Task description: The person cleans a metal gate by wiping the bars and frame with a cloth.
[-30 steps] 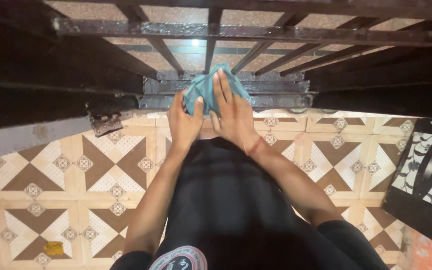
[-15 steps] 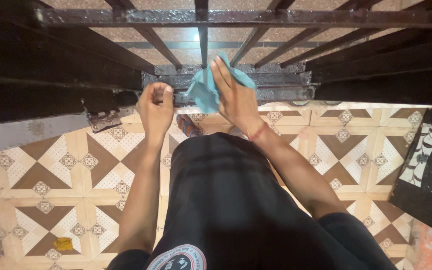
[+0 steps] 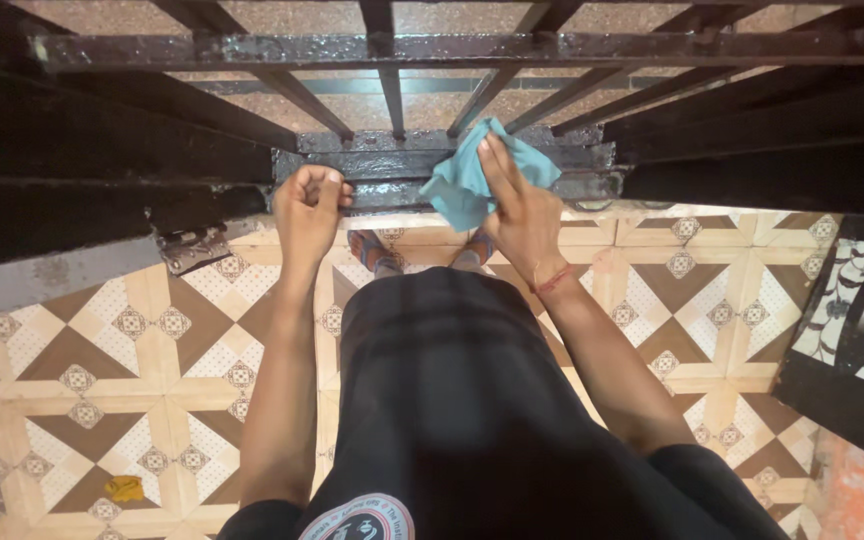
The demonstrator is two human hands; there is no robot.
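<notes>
Teal cloth (image 3: 472,180) lies bunched against the lower black rail (image 3: 392,165) of a dark metal gate (image 3: 452,48), pressed there under the right hand (image 3: 522,205), whose fingers lie flat over it and grasp it; the left hand (image 3: 309,208) is clenched into a loose fist just beside the same rail (whether it grips anything cannot be told); below, brown-and-cream patterned floor tiles (image 3: 152,330) spread out, with a small yellow scrap (image 3: 124,488) lying well apart.
</notes>
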